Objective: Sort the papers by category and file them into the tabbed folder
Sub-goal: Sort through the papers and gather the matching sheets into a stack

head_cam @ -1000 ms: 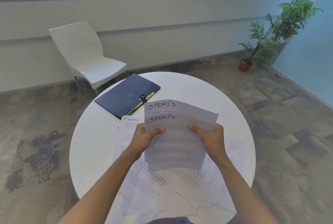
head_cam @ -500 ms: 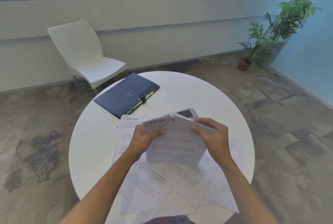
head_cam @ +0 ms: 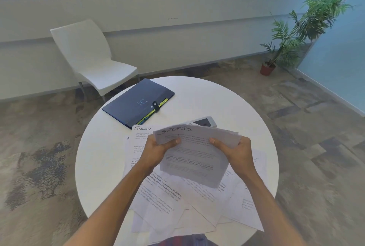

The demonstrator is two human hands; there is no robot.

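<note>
Left hand (head_cam: 156,150) and right hand (head_cam: 238,151) grip the SPORTS sheets (head_cam: 194,153) by opposite edges — raised above the loose papers (head_cam: 167,196) on the round table (head_cam: 102,166). Navy tabbed folder (head_cam: 136,102) lies closed beyond; a phone (head_cam: 204,122) sits beside the FINANCE sheet (head_cam: 141,134).

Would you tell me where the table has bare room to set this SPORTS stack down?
Bare: the far right of the table, beyond the phone, and the left rim beside the FINANCE sheet. The near half is crowded with loose papers.
</note>
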